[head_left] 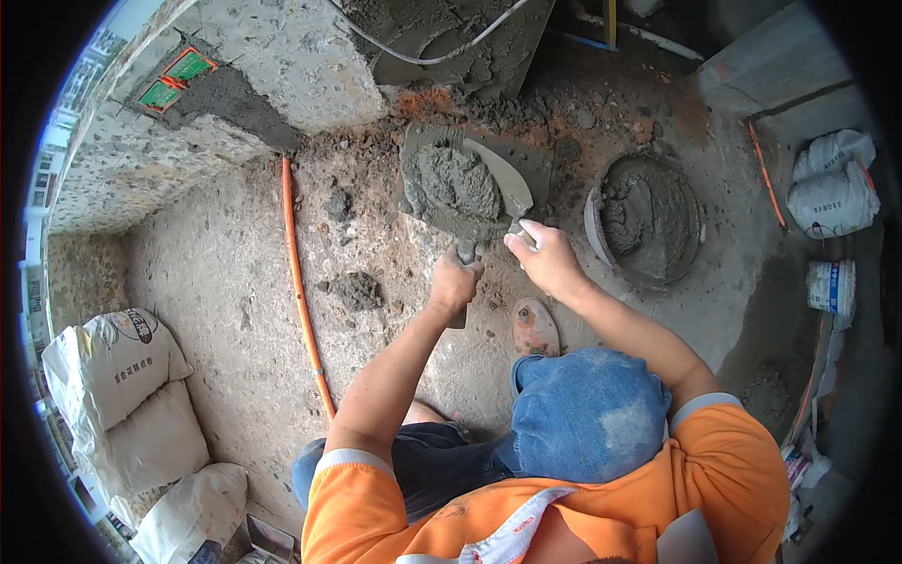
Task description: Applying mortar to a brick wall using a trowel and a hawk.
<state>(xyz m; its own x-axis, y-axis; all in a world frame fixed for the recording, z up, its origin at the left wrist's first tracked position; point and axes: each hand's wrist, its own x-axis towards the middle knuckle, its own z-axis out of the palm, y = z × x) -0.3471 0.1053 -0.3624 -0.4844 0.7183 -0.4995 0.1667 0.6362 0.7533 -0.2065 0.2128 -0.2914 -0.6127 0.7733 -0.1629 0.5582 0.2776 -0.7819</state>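
My left hand (458,284) is closed around the handle of a flat mortar board (427,218), a little in front of my knees. A heap of wet grey mortar (451,180) lies on the board. My right hand (545,256) grips the short handle of a trowel (505,176). Its pale, pointed blade lies along the right side of the heap, against the mortar. To the right of my right hand stands a round bucket (594,226), holding more grey mortar (648,216).
An orange conduit (297,268) runs along the rough floor on the left. Mortar clumps (355,290) lie beside it. White sacks (155,428) are stacked at lower left. Green boxes (177,80) sit in the left wall. More bags (833,195) and a white tub (831,287) stand at right.
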